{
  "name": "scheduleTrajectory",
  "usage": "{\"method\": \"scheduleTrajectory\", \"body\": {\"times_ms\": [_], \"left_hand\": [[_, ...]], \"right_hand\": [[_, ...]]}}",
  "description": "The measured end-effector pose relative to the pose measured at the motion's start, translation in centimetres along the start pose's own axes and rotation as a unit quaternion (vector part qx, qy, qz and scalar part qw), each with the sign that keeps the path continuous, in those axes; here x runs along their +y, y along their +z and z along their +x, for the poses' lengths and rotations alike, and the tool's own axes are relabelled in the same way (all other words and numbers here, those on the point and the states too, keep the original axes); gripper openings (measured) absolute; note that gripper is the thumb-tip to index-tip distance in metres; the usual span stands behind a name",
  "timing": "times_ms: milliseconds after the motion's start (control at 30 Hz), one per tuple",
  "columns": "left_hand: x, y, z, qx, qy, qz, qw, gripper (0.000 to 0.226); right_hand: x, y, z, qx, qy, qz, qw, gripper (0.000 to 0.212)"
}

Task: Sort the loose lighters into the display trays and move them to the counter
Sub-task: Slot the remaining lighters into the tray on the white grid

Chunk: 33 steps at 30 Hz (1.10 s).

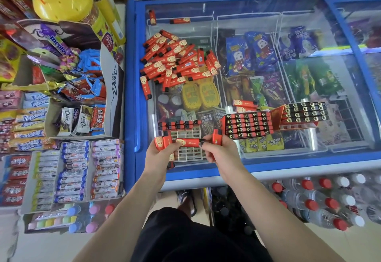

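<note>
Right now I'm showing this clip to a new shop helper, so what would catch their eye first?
Probably the heap of loose red lighters spread on the glass lid of the blue freezer, at its far left. Nearer, the left hand and right hand each grip lighters over a mostly empty grid tray. Two filled display trays sit to the right.

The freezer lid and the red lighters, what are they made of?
The freezer lid looks like clear glass in a blue plastic frame: you see the ice creams through it, and it reflects light. The lighters seem to be plastic with a smooth printed red wrap and black tops; it could be painted metal, hard to tell.
</note>
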<state>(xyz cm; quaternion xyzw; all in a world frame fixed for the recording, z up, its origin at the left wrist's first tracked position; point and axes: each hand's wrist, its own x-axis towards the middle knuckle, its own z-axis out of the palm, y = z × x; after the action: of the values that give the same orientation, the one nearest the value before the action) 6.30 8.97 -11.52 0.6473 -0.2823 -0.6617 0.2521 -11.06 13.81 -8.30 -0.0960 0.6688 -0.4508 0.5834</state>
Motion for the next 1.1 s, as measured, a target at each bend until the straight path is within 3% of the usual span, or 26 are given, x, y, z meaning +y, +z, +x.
{"method": "scheduleTrajectory", "body": {"times_ms": [133,233,333,467,1100], "left_hand": [[-0.6,-0.8,0.4,0.005,0.011,0.068,0.998,0.027],[-0.8,-1.2,0.6,-0.005,0.014,0.124,0.992,0.024],[-0.9,-1.3,0.5,-0.03,0.03,0.185,0.982,0.022],[-1.0,-1.6,0.7,-0.038,0.041,0.241,0.969,0.027],[-1.1,-1.7,1.4,-0.035,0.031,0.26,0.965,0.03]], "right_hand": [[-0.4,0.1,0.9,0.076,-0.114,-0.142,0.98,0.015],[-0.8,0.2,1.9,0.105,-0.234,-0.313,0.914,0.005],[-1.0,0.2,3.1,0.113,-0.328,-0.413,0.843,0.004],[-1.2,0.6,3.6,0.089,-0.383,-0.45,0.802,0.01],[-0.9,0.6,3.8,0.06,-0.411,-0.463,0.783,0.026]]}}
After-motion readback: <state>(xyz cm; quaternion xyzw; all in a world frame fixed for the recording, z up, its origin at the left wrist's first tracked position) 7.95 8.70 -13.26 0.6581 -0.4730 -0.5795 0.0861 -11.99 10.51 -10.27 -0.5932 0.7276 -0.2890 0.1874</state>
